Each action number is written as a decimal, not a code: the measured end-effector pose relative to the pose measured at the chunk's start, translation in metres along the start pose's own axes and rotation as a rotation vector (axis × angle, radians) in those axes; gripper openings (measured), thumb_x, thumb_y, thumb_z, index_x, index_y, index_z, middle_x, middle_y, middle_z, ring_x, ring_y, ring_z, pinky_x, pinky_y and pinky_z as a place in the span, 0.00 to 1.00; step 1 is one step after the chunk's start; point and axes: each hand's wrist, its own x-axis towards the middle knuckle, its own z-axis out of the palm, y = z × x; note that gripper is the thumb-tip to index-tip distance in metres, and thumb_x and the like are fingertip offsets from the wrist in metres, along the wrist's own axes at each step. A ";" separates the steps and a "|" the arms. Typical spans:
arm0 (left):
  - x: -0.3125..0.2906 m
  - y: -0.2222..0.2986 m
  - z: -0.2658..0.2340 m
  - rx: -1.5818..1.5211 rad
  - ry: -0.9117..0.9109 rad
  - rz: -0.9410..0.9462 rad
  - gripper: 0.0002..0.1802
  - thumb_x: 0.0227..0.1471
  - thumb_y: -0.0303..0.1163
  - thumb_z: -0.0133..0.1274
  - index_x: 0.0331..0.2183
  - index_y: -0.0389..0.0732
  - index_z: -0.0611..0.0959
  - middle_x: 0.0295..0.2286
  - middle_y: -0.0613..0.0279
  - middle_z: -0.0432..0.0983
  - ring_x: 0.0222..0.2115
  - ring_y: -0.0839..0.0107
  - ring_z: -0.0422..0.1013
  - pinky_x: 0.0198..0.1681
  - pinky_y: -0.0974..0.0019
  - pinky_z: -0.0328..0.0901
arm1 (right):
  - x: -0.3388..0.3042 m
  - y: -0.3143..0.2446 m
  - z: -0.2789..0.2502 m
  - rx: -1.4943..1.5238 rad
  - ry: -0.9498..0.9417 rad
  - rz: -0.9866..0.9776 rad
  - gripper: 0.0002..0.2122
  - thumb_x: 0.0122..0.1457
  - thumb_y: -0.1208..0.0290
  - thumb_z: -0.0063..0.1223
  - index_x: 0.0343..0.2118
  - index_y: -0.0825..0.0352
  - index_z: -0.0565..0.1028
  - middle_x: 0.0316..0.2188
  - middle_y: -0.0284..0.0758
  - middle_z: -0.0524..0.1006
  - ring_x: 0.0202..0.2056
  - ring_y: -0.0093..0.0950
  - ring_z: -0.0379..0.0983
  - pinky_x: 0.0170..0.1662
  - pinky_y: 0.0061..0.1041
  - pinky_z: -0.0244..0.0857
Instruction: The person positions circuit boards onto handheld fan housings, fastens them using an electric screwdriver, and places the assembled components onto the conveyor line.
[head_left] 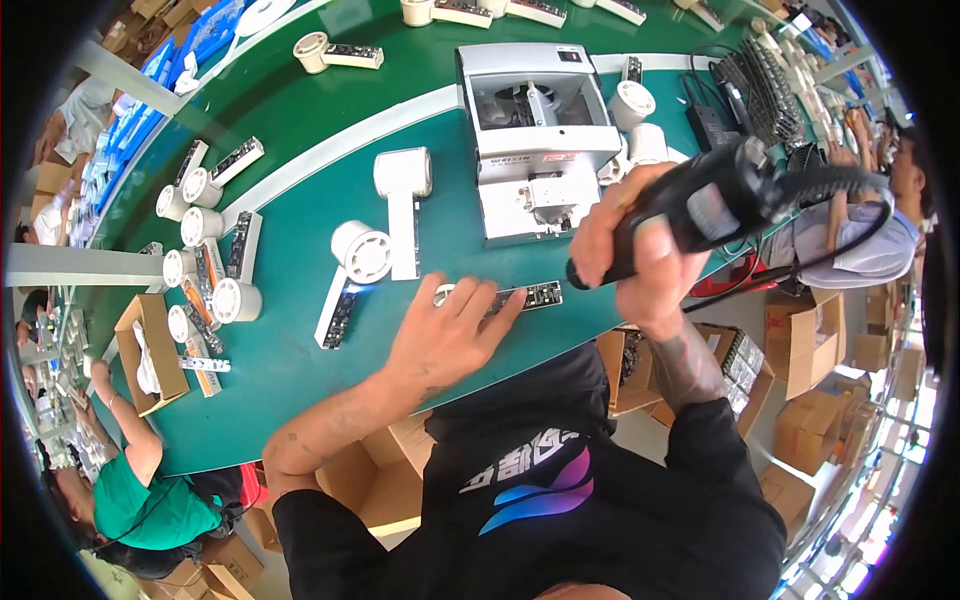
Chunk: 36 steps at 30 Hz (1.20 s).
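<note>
In my right hand [650, 255] is a black electric screwdriver [690, 215] with a cable, raised over the right part of the bench and tilted, its lower end toward the bench. My left hand [450, 330] holds a white housing with an exposed circuit board [543, 295] near the bench's front edge; the fingers hide much of it. Beyond that hand lie two similar white round-headed units, one with its board showing [340, 315] and one farther back [403, 175]. A silver screw feeder [540, 140] stands behind the screwdriver's lower end.
More white round-headed units [237, 300] crowd the left of the green bench [270, 395], by a small cardboard box [150, 355]. Others line the green strip [340, 55] at the back. Black power adapters [708, 125] and cables lie right. Co-workers sit at both sides.
</note>
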 end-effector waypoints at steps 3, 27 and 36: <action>-0.005 -0.001 -0.001 0.049 0.016 -0.018 0.27 0.46 0.29 0.53 0.52 0.45 0.81 0.38 0.60 0.72 0.40 0.66 0.69 0.43 0.56 0.64 | 0.024 -0.015 0.007 0.096 0.015 -0.167 0.26 0.61 0.46 0.54 0.42 0.69 0.64 0.17 0.32 0.66 0.14 0.24 0.63 0.17 0.28 0.61; -0.001 -0.001 0.002 0.035 0.052 0.024 0.24 0.47 0.30 0.54 0.49 0.43 0.82 0.34 0.62 0.69 0.37 0.66 0.66 0.41 0.56 0.63 | -0.012 0.000 0.004 -0.066 0.065 -0.056 0.23 0.64 0.54 0.53 0.44 0.73 0.63 0.15 0.36 0.66 0.11 0.23 0.62 0.15 0.24 0.59; -0.003 0.000 0.000 0.005 0.046 0.017 0.23 0.48 0.30 0.54 0.49 0.43 0.82 0.33 0.63 0.66 0.36 0.67 0.65 0.40 0.56 0.63 | -0.033 0.009 -0.006 -0.022 -0.039 -0.100 0.21 0.58 0.67 0.58 0.45 0.78 0.64 0.18 0.34 0.72 0.16 0.20 0.66 0.21 0.20 0.62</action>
